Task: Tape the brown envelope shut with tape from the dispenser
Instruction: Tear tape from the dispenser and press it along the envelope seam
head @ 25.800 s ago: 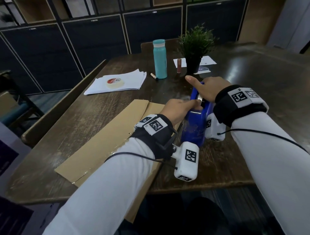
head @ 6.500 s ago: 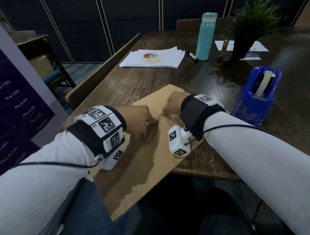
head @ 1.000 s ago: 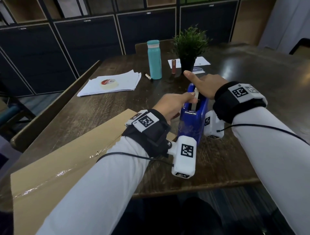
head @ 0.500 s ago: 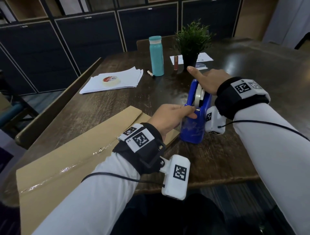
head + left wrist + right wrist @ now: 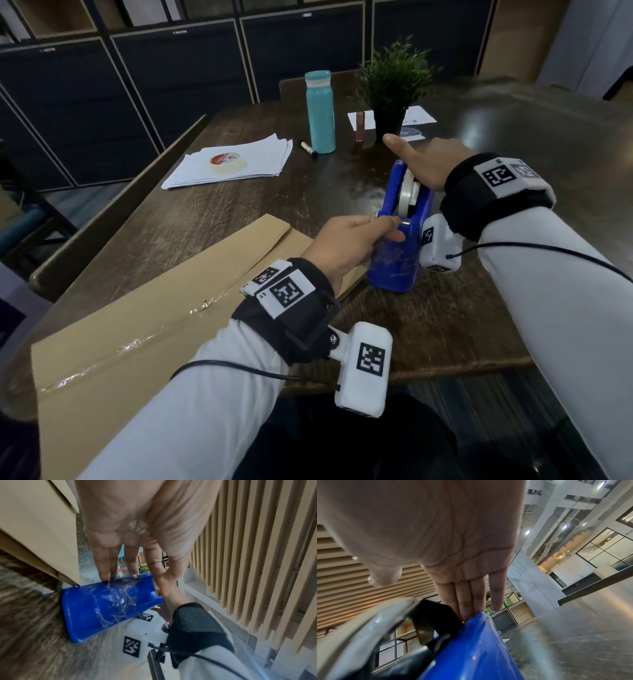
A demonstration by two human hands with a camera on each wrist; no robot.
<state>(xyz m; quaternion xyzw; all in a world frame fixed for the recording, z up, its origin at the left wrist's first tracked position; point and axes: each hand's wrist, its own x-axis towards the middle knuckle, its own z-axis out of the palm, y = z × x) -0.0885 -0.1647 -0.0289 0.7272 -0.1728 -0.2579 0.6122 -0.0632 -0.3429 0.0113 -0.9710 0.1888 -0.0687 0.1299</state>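
Since half a second ago the left hand [image 5: 346,245] has drawn slightly back toward the near edge, thumb and forefinger pinching at the cutter end of the blue dispenser [image 5: 397,260]; whether tape is between them, cannot tell; right hand [image 5: 424,161] lies flat, fingers straight, pressing the dispenser's top by the tape roll [image 5: 407,188]; dispenser stands near the tabletop's [image 5: 445,325] near edge, touching the brown envelope's [image 5: 144,325] right corner; envelope overhangs the near-left edge, glossy tape strip along it.

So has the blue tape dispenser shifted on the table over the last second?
No. The dispenser still stands right beside the brown envelope's corner, as it did then.
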